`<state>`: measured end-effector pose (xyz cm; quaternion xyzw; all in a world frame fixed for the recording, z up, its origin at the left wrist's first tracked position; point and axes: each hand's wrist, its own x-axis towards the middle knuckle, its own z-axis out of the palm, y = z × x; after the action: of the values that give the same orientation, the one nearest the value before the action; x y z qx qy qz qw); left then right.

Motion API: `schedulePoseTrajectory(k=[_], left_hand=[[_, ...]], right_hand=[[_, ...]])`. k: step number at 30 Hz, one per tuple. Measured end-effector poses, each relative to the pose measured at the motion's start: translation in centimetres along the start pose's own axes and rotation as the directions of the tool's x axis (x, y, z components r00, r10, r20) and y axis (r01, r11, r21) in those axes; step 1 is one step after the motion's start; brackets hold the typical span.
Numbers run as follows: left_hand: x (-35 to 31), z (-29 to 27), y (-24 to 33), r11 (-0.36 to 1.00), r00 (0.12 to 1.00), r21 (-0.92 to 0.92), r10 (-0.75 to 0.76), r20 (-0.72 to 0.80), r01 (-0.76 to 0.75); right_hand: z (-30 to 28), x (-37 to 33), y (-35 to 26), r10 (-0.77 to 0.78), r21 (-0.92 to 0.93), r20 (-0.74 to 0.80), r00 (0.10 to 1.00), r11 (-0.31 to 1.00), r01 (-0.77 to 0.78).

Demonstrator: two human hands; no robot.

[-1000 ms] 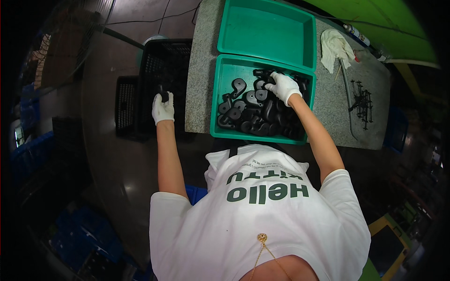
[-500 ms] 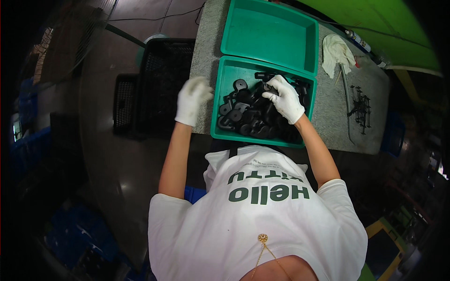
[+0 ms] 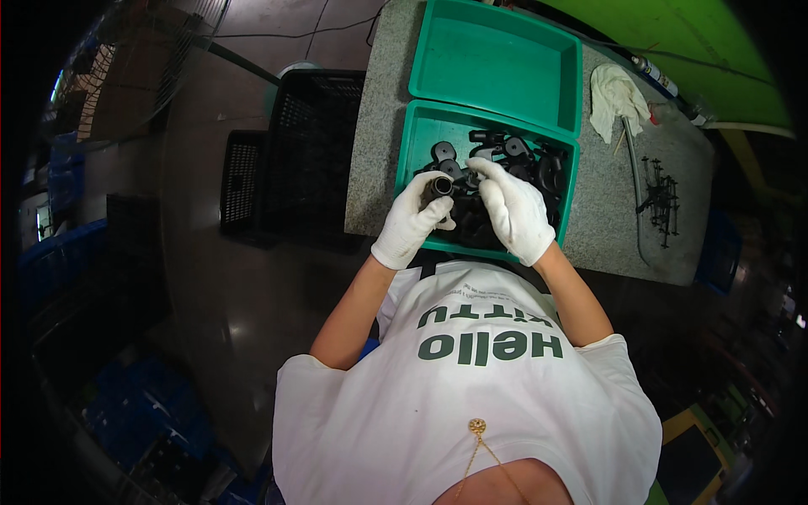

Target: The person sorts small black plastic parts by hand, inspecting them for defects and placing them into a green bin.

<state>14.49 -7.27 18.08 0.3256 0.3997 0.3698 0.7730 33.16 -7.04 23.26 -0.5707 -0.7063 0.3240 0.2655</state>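
Both my hands wear white gloves and are over a green tray (image 3: pixel 406 143) that holds many black moulded parts (image 3: pixel 515 148). My left hand (image 3: pixel 408 223) is closed around a black plastic part (image 3: pixel 440 187), whose round open end faces up between thumb and fingers. Just to its right, my right hand (image 3: pixel 518 210) has its thumb and fingers drawn together close to that part. Something small and greyish seems to be at its fingertips, too small to name. The lower part of the held piece is hidden by the left glove.
A second green tray (image 3: pixel 497 67) stands behind the first on the grey table (image 3: pixel 379 126). Black plastic crates (image 3: pixel 316 151) are at the left. On the right lie a white cloth (image 3: pixel 616 101), a metal rod (image 3: pixel 635 185), thin black pieces (image 3: pixel 659 202) and a spray can (image 3: pixel 654 76).
My left hand has come in from left of the tray and now holds a black part over it. My right hand has moved slightly down, nearer the left. The view has shifted a little.
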Motion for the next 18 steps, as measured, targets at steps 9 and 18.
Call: schedulePoseTrajectory(k=[9, 18], left_hand=[[-1.3, 1.6, -1.0, 0.972, 0.970, 0.103, 0.223, -0.098, -0.213], [-1.9, 1.9, -1.4, 0.964, 0.961, 0.144, 0.242, -0.134, -0.222]], right_hand=[[0.4, -1.2, -1.8, -0.084, -0.159, 0.095, 0.992, 0.982, 0.098], [-0.5, -1.7, -2.8, -0.122, -0.296, 0.155, 0.980, 0.941, 0.164]])
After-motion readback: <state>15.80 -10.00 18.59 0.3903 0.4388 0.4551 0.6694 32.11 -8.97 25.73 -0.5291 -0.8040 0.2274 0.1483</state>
